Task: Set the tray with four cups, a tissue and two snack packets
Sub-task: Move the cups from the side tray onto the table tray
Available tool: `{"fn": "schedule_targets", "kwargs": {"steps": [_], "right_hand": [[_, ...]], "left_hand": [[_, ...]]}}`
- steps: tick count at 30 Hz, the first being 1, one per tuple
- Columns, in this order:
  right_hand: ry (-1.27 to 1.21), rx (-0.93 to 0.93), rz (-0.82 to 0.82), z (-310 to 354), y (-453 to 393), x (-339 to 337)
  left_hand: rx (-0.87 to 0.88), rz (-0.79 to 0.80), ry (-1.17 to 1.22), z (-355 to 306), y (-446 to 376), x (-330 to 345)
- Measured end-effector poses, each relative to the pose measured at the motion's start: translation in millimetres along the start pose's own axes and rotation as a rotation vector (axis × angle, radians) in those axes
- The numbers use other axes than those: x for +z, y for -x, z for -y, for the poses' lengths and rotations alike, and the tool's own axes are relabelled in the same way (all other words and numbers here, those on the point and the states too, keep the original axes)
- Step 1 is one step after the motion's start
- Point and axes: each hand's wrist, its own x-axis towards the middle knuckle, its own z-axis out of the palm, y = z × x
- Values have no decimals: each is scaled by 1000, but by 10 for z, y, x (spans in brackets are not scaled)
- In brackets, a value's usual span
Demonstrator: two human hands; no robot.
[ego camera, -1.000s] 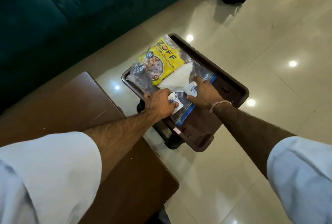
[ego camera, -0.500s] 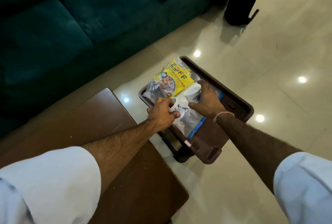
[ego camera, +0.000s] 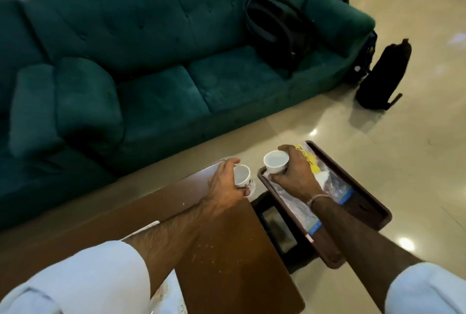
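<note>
My left hand [ego camera: 224,186] grips a small white cup with a dark print [ego camera: 242,177] above the far corner of the brown table [ego camera: 227,250]. In my right hand [ego camera: 296,175] is a second white cup [ego camera: 275,161], held over the near-left corner of the dark brown tray [ego camera: 353,182]. The tray rests on a low black stand [ego camera: 277,225] beside the table. On the tray lie a yellow snack packet [ego camera: 306,156], a clear plastic packet with a blue strip [ego camera: 335,187] and a white tissue [ego camera: 322,176], all partly hidden by my right hand.
A long green sofa [ego camera: 156,61] runs across the back, with a black backpack [ego camera: 280,31] on its right seat. Another black bag [ego camera: 383,74] stands on the glossy tiled floor [ego camera: 416,150] by the sofa's right arm.
Both hands have lifted a cup off the tray and carried it left; the left cup is now over the table. The view has tilted up, showing the sofa.
</note>
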Motion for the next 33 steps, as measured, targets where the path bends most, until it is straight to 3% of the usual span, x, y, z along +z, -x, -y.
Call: {"fn": "schedule_targets", "kwargs": {"steps": [9, 17, 26, 33], "right_hand": [[10, -104, 88, 1294, 572, 498], [-35, -139, 246, 2000, 1387, 1337], [89, -99, 508, 1982, 2086, 2527], [201, -62, 563, 1737, 2437, 3372]], "left_hand": [[-12, -113, -63, 605, 784, -1300], [-128, -113, -118, 1558, 1493, -1909], [-75, 11, -253, 2768, 1858, -1970], [-25, 123, -343, 3533, 1766, -1761]]}}
